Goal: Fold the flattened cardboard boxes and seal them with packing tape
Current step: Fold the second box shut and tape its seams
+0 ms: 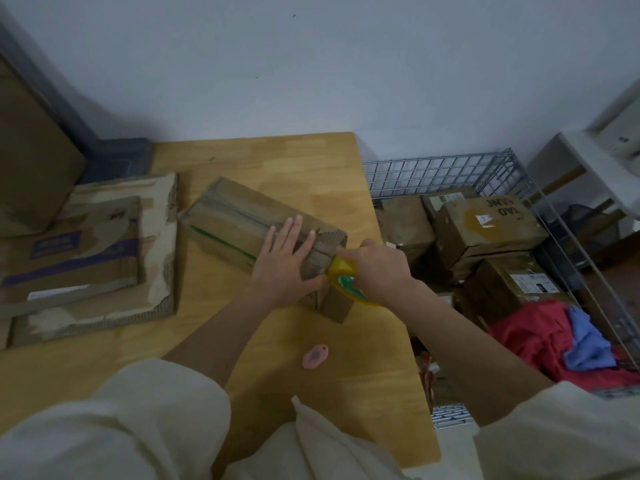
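A folded cardboard box [242,223] lies on the wooden bench [311,157], its long axis running from about 10 o'clock to 4 o'clock, a green stripe along its near side. The left hand [285,261] lies flat on the box's top at the near end, fingers straight and spread, pressing down, the thumb pointing toward the tape. The right hand [379,268] is curled round a roll of packing tape [344,277] with a yellowish outer band and a green core, holding it against the box's end at roughly 4 o'clock of the box; its index finger points along the box edge. Both forearms come out of loose cream sleeves [131,420] at the bottom of the view.

At 9 o'clock of the box, a stack of flattened cardboard boxes [90,258] rests on the bench, worn and torn on top, one with purple printing. Behind that stack, at the far left, a large brown carton [31,168] stands. At 6 o'clock of the box, apart from it on the bare bench, lies a small pink cutter [315,356].

Off the bench's right edge, at 3 o'clock, a wire basket [450,171] holds several sealed cardboard parcels [485,226], with red cloth [540,337] and blue cloth [585,344] piled at its near side. A white shelf unit [581,157] stands at the far right against the pale wall.
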